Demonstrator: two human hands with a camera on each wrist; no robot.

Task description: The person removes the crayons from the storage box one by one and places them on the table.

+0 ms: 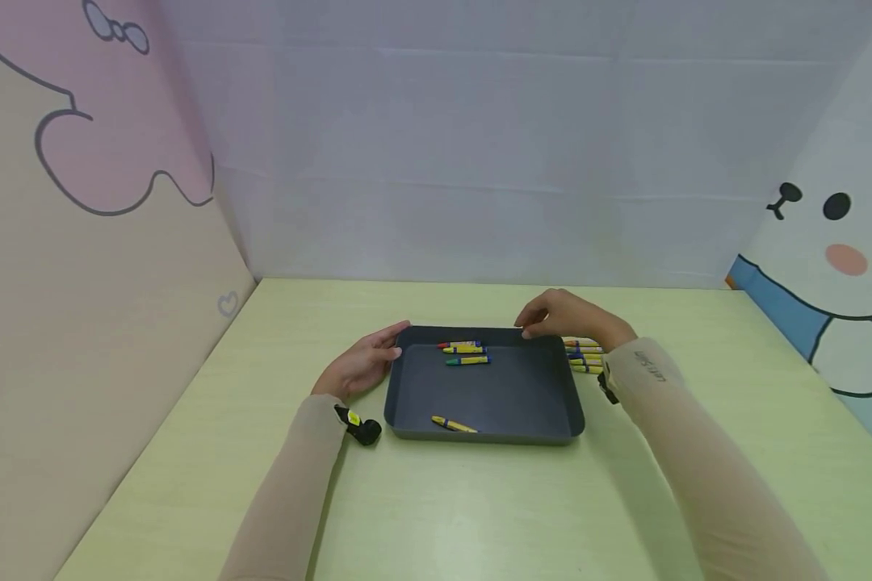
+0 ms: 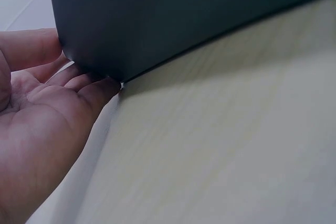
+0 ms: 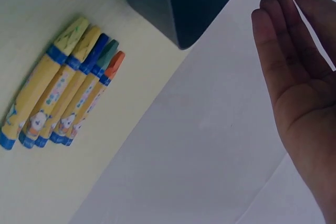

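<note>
- Sitting on the pale table [image 1: 480,516], between the two hands, is the dark tray [image 1: 509,395], the centre of it all.
- Inside, toward the back, a red crayon [image 1: 459,344], a yellow crayon [image 1: 465,350] and a green crayon [image 1: 468,361] lie close together; a loner, the front crayon [image 1: 454,424], slants by the near wall.
- At the back left corner, here's the left hand [image 1: 361,367]: fingers extended and laid against the tray, thumb apart from them at the left wall. Firm, even contact there looks the best way to steady it.
- Over at the back rim, right side, the right hand [image 1: 568,316] has thumb and forefinger tips near each other; whether they pinch the rim, I can't tell. The other fingers lie straight, side by side.
- A light touch is wise, I'd judge: any tilt could set those loose crayons rolling, the slanting one first.
- Just beyond the tray's right side, five more crayons [image 3: 62,103] lie in a row below the right wrist, so a low wrist might knock them.
- Farther out, beige sleeves [image 1: 705,468] and a pale backdrop [image 1: 443,121].
</note>
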